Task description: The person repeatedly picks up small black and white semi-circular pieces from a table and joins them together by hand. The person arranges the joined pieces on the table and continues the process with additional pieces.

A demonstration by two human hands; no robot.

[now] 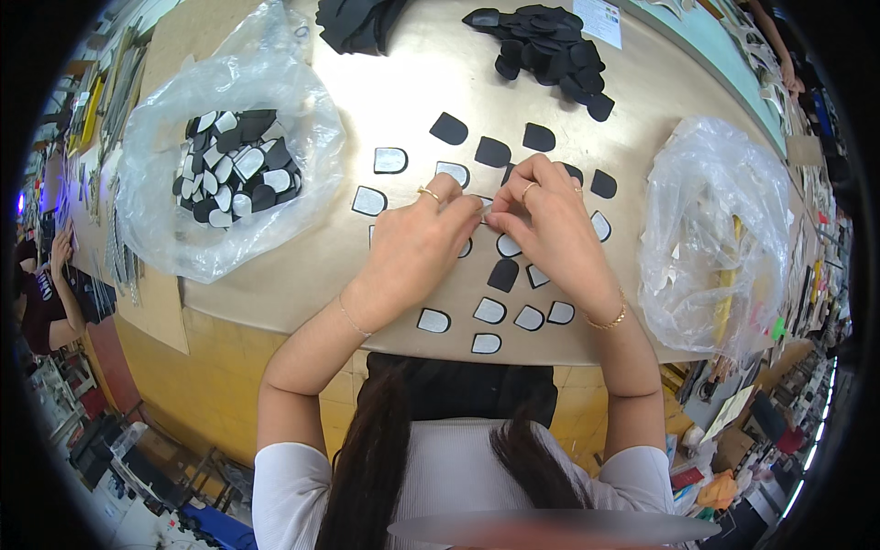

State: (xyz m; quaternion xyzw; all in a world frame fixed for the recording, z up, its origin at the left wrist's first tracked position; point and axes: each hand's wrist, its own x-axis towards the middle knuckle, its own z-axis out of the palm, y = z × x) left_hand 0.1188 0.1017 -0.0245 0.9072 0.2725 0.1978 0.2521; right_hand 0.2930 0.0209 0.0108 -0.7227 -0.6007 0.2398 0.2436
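My left hand point(411, 240) and my right hand point(554, 225) meet over the middle of the table. Their fingertips are closed on a small pale-faced patch point(485, 205), mostly covered by the fingers. Around them lie several flat patches, each rounded at one end. Some show a light grey face with a black rim, like the patch point(390, 160) beyond my left hand. Others are plain black, like the patch point(502, 275) between my wrists. A row of light-faced patches, among them one patch point(487, 344), sits near the table's front edge.
At the left, an open clear plastic bag point(307, 206) holds many black and light patches. A heap of black pieces point(555, 55) and a dark stack point(359, 23) lie at the far side. A crumpled clear bag point(715, 247) rests at the right. Another person's arm point(64, 275) shows far left.
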